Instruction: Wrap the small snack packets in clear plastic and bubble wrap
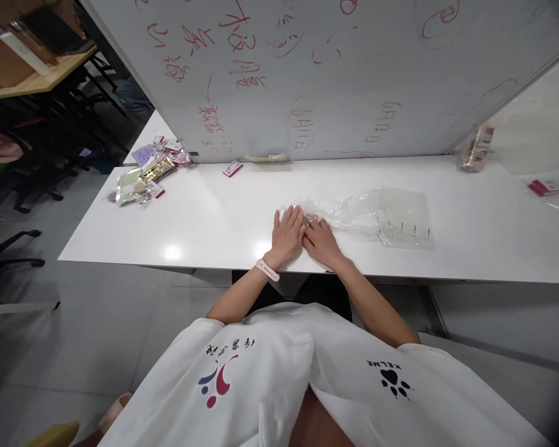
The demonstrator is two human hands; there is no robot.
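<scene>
A crumpled length of clear plastic wrap (349, 213) lies across the white table, widening at the right into a flat clear sheet (403, 214) with small dark printed marks. My left hand (287, 236), with a pale pink watch band at the wrist, rests flat over the wrap's left end, fingers stretched out and close together. Beside it, my right hand (323, 243) has bent fingers gripping the crumpled part. Something small and pinkish (312, 218) shows at the right fingertips, inside or under the plastic; its kind cannot be made out.
Small packaged items (151, 171) are piled at the table's left end. A red-and-white card (232, 168) and a thin wrapped packet (268, 158) lie by the upright whiteboard (270, 93). A brown package (477, 149) stands at the right. The table's front edge (205, 267) is near my wrists.
</scene>
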